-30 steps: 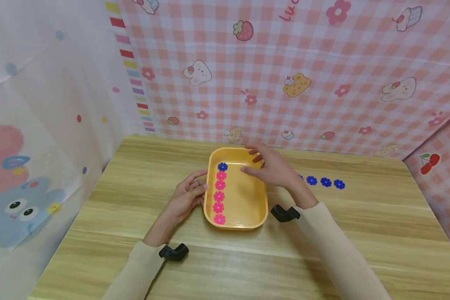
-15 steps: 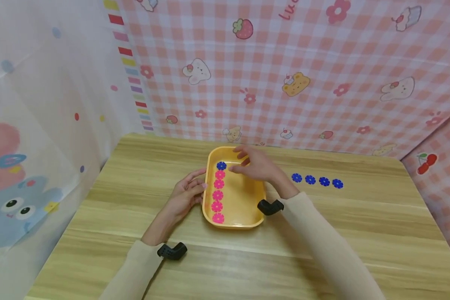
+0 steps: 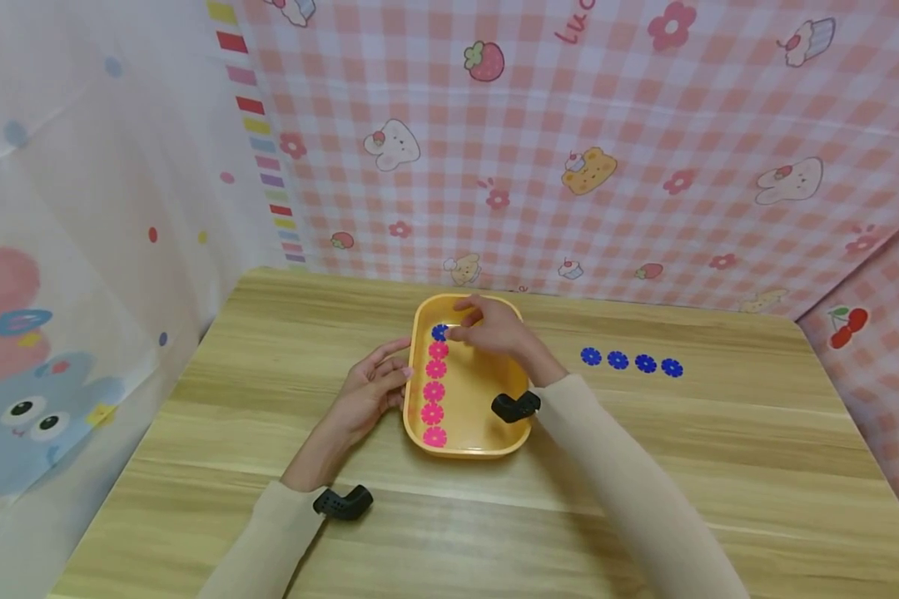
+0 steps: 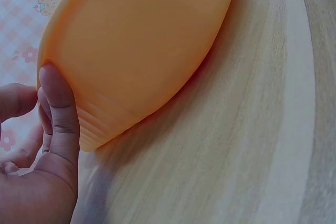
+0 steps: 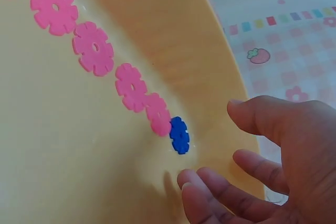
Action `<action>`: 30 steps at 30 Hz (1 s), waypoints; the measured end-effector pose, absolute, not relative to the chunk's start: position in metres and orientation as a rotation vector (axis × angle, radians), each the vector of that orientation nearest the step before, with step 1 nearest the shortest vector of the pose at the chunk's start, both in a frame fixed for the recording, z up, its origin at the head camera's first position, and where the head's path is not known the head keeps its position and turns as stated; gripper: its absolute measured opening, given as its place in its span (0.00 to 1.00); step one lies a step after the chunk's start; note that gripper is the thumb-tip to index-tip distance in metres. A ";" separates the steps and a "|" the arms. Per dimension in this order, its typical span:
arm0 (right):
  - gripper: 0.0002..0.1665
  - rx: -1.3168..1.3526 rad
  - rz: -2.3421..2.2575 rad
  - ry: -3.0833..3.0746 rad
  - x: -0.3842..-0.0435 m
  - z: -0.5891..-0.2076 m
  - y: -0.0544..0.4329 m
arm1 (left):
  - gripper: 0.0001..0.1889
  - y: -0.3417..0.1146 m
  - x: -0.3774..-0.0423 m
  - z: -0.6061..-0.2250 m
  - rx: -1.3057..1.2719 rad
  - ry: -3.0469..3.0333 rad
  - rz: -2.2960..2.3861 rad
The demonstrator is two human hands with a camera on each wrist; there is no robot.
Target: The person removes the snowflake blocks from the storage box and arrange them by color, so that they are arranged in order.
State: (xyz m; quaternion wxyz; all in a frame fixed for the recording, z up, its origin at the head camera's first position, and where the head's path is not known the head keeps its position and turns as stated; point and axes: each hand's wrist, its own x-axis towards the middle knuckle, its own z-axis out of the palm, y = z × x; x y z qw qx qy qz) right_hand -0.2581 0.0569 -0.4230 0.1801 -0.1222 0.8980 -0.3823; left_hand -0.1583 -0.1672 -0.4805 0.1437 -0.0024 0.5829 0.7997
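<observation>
A yellow plastic tray [image 3: 472, 408] stands on the table. Down its left side, inside, runs a line of several pink snowflake discs [image 3: 434, 391], with one blue snowflake disc [image 5: 179, 135] at the far end. My left hand [image 3: 370, 391] touches the outside of the tray's left wall; in the left wrist view the straight thumb [image 4: 58, 95] lies against that wall near the rim. Over the far part of the tray is my right hand [image 3: 490, 327], its fingertips close by the blue disc. In the right wrist view its fingers are spread around open air.
Several blue snowflake discs [image 3: 618, 360] lie in a row on the wooden table [image 3: 719, 449], right of the tray. A pink checked curtain [image 3: 532, 166] hangs right behind the table's back edge, and a white printed curtain [image 3: 105, 208] hangs at the left.
My right hand has moved left across the tray, from near its right wall to beside the blue disc. The left hand stays at the tray's left wall.
</observation>
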 end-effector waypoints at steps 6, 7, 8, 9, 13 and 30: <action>0.30 -0.308 -1.065 2.592 -0.260 -0.431 0.046 | 0.30 -0.168 -0.158 -0.481 -0.008 1.677 2.311; 0.29 -0.297 -1.069 2.598 -0.261 -0.432 0.044 | 0.30 -0.168 -0.158 -0.481 -0.006 1.676 2.313; 0.28 -0.281 -1.077 2.600 -0.261 -0.433 0.043 | 0.30 -0.168 -0.158 -0.481 -0.004 1.675 2.313; 0.28 -0.266 -1.083 2.605 -0.261 -0.435 0.041 | 0.30 -0.168 -0.158 -0.481 -0.002 1.675 2.313; 0.24 -0.203 -1.128 2.605 -0.260 -0.437 0.036 | 0.29 -0.168 -0.159 -0.481 0.000 1.676 2.313; 0.18 -0.044 -1.169 2.645 -0.257 -0.449 0.026 | 0.30 -0.168 -0.159 -0.482 0.002 1.671 2.313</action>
